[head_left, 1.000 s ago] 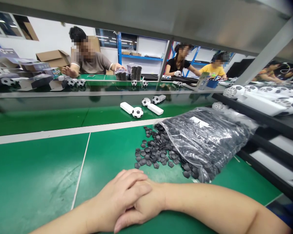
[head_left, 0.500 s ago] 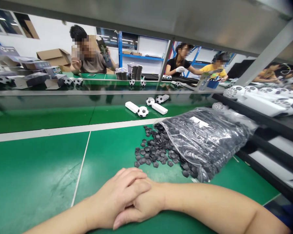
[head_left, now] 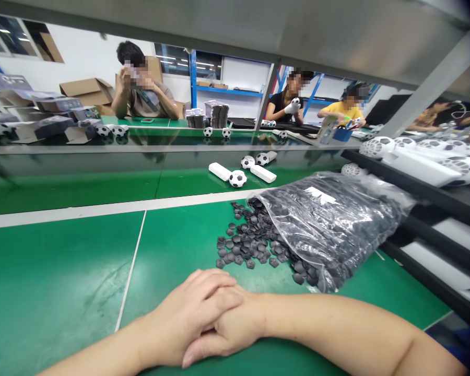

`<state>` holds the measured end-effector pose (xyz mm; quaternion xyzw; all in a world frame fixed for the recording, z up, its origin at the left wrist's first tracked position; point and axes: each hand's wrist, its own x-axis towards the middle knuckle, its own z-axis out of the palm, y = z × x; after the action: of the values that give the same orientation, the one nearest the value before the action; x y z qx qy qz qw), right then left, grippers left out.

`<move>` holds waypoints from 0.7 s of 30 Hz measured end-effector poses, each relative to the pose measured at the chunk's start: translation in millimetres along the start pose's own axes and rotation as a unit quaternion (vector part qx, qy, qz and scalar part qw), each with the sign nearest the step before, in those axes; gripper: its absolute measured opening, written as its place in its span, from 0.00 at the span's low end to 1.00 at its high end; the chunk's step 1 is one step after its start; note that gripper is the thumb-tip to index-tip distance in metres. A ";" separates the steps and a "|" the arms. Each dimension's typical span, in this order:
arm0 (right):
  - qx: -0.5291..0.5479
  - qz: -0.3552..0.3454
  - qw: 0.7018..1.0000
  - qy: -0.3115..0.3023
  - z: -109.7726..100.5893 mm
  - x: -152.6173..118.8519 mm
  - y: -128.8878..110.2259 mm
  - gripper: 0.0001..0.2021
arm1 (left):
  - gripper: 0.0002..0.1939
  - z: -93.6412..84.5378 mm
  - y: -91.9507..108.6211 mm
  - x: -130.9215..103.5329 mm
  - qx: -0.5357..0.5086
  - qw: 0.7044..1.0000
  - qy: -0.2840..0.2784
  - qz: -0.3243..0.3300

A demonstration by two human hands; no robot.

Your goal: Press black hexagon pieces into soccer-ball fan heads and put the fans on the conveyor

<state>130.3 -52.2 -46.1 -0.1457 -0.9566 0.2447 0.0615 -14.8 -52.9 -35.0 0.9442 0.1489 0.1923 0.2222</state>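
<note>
My left hand (head_left: 191, 313) lies over my right hand (head_left: 235, 326) at the table's near edge. The left fingers and thumb fold around the back of the right hand. Only the right thumb and the back of that hand show; its other fingers are covered. No part or tool can be seen in either hand. Just beyond them, a heap of small black pentagon pieces (head_left: 250, 245) spills from the mouth of a clear plastic bag (head_left: 337, 224) filled with more of them.
Beyond the green worktable (head_left: 62, 271) runs a green conveyor belt (head_left: 82, 180), carrying white handles with football-patterned heads (head_left: 237, 178). At right stands a black rack of trays (head_left: 434, 196) with white ball-headed parts. Co-workers (head_left: 147, 96) sit across; a metal shelf (head_left: 258, 31) hangs overhead.
Football-headed parts on the near belt have shifted right; those on the far belt moved slightly left. The co-worker at left has raised both hands toward the head. My hands stay still.
</note>
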 end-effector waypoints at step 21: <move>0.009 -0.003 1.000 -0.015 -0.8 -1.0 0.0 0.22 | 0.32 1.5 -0.8 -0.8 0.002 1.000 0.003 -0.006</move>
<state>131.4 -52.2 -45.4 -0.1383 -0.9557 0.2550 0.0495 -15.0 -53.1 -36.8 0.9431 0.1555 0.1933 0.2213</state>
